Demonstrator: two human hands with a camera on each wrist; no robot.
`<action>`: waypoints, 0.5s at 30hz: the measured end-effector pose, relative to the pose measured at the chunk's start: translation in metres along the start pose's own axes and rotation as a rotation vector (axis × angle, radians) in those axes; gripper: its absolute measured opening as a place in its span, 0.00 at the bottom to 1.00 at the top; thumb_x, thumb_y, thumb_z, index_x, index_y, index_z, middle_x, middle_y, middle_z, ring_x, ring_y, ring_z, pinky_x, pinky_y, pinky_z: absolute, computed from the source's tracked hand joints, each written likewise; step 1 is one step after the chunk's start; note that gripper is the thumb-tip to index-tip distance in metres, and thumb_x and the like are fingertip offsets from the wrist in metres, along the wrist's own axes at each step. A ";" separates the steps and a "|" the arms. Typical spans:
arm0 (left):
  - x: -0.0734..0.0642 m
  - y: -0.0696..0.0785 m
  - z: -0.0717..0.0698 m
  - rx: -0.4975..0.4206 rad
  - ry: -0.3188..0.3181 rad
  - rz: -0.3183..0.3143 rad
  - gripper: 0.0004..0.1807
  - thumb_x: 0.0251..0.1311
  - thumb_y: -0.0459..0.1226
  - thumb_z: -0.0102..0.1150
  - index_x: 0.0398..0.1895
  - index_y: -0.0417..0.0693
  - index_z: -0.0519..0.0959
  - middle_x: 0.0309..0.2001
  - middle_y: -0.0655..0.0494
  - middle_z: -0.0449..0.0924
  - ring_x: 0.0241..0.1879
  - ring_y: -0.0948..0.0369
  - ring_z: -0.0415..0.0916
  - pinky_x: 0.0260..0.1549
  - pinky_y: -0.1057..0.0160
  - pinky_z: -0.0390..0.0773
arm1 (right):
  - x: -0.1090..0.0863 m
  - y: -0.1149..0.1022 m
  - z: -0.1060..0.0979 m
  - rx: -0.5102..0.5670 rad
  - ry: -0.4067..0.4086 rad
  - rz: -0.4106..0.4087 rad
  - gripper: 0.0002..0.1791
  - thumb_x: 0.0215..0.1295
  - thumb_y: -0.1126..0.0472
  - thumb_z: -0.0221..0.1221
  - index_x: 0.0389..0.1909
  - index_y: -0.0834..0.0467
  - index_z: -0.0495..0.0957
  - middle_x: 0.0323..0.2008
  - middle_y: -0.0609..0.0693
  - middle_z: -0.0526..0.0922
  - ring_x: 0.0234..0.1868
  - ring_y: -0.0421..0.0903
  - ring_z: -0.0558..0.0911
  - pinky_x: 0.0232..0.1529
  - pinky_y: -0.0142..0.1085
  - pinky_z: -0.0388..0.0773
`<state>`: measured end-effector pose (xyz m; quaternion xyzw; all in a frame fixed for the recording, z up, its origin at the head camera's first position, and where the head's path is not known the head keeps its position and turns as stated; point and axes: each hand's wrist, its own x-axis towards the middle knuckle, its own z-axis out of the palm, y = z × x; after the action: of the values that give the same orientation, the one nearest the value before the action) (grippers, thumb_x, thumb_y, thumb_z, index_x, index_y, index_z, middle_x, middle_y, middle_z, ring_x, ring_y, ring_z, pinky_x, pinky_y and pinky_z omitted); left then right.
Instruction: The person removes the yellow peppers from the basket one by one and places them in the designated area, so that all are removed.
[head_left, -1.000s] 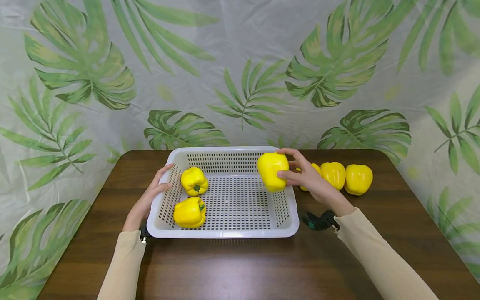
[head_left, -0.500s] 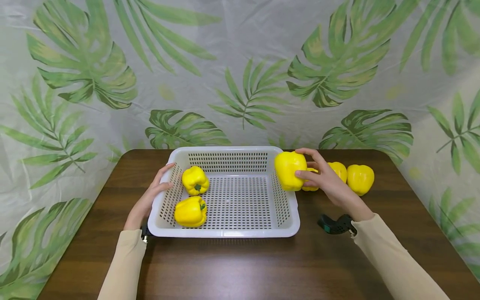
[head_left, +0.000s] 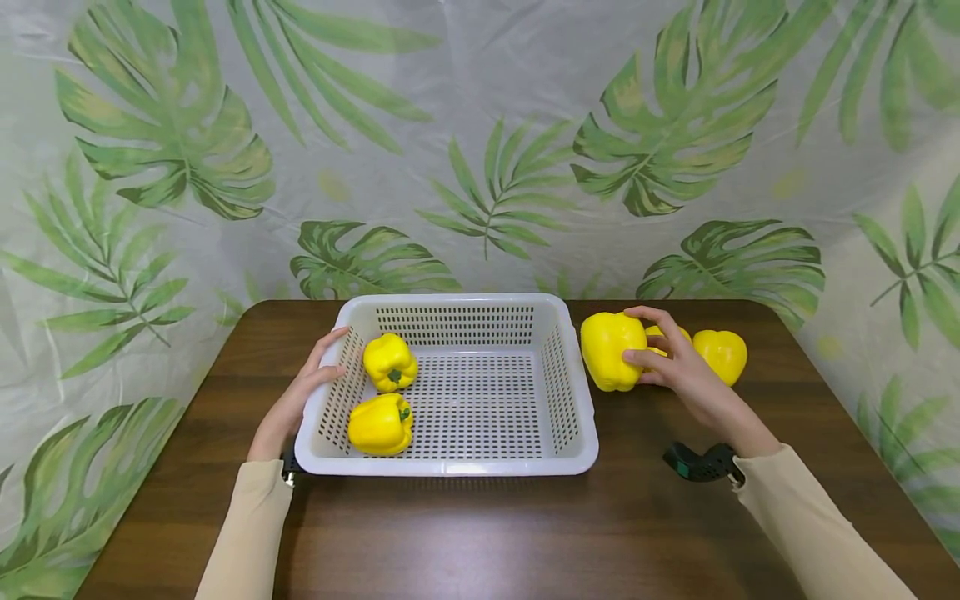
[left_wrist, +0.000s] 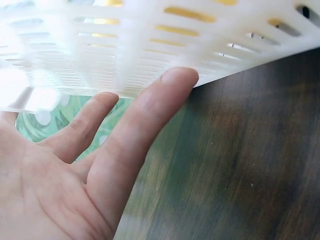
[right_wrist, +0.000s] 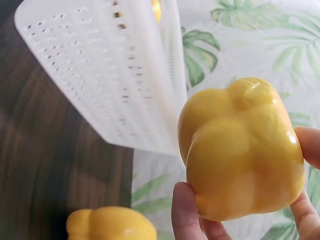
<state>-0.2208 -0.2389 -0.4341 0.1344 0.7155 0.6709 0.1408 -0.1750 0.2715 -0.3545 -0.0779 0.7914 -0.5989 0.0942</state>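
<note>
My right hand (head_left: 678, 367) holds a yellow bell pepper (head_left: 611, 350) just right of the white perforated basket (head_left: 446, 467). Thumb and fingertips grip the pepper's sides, and in the right wrist view the pepper (right_wrist: 242, 155) shows its lobed end. Inside the basket, along its left wall, lie two more yellow bell peppers, the upper pepper (head_left: 390, 362) and the lower pepper (head_left: 381, 425). At the basket's left side my left hand (head_left: 296, 396) touches the rim and wall. Its fingers (left_wrist: 145, 115) look extended in the left wrist view.
Behind my right hand, a partly hidden pepper (head_left: 658, 337) and another pepper (head_left: 720, 357) sit on the brown wooden table (head_left: 450, 542). A leaf-patterned cloth (head_left: 495, 108) hangs beyond the table's far edge. A black wrist device (head_left: 701, 462) hangs under my right wrist.
My right hand has moved right with the bell pepper, from over the basket's right rim to beside the basket, and lower. My left hand and the basket stay put.
</note>
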 end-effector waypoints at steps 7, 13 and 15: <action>0.001 -0.001 -0.001 0.008 -0.003 0.002 0.33 0.71 0.36 0.36 0.75 0.64 0.42 0.73 0.43 0.36 0.63 0.34 0.53 0.47 0.40 0.70 | -0.007 0.013 -0.006 0.002 0.007 0.009 0.30 0.70 0.56 0.54 0.68 0.45 0.53 0.63 0.63 0.55 0.53 0.55 0.66 0.45 0.35 0.76; 0.001 -0.001 -0.001 0.006 -0.001 -0.001 0.33 0.71 0.36 0.36 0.75 0.63 0.42 0.73 0.43 0.37 0.62 0.34 0.53 0.47 0.41 0.70 | -0.013 0.030 -0.011 -0.007 0.005 0.028 0.31 0.70 0.58 0.54 0.69 0.48 0.51 0.63 0.65 0.55 0.51 0.51 0.70 0.43 0.36 0.77; 0.001 -0.001 -0.001 0.006 0.000 -0.004 0.33 0.70 0.36 0.36 0.75 0.64 0.42 0.73 0.43 0.37 0.62 0.34 0.53 0.47 0.41 0.70 | -0.015 0.035 -0.012 -0.017 -0.001 0.038 0.31 0.70 0.58 0.54 0.69 0.50 0.51 0.63 0.66 0.55 0.51 0.51 0.70 0.43 0.36 0.77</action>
<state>-0.2219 -0.2400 -0.4349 0.1333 0.7180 0.6683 0.1420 -0.1634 0.2954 -0.3846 -0.0638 0.7977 -0.5903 0.1056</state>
